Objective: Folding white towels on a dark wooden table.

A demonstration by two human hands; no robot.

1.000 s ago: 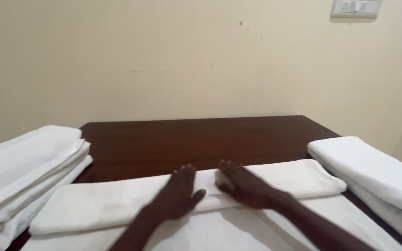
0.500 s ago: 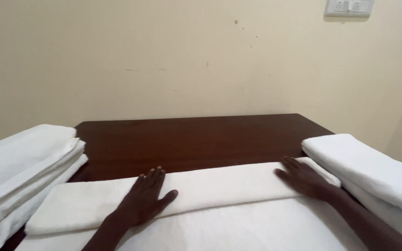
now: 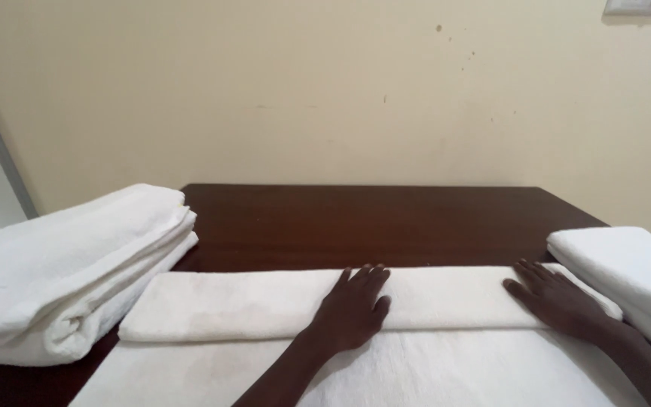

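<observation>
A white towel [image 3: 356, 332] lies spread across the near part of a dark wooden table [image 3: 386, 226], its far edge doubled back toward the person into a long flat fold [image 3: 265, 305] that runs from left to right. The left hand [image 3: 352, 309] rests palm down on the middle of that fold, fingers stretched out and close together, pointing away from the body; it grasps nothing, only presses flat on the cloth. The right hand [image 3: 555, 298] lies the same way on the right end of the fold, open and flat, fingers slightly spread and angled toward the left, with the towel under the palm rather than held in it. To the left, a stack of folded white towels [image 3: 62, 271] sits just beside the spread towel. To the right, another folded white pile [image 3: 634, 271] lies close to the right wrist. A plain cream wall [image 3: 325, 90] stands behind the table.
</observation>
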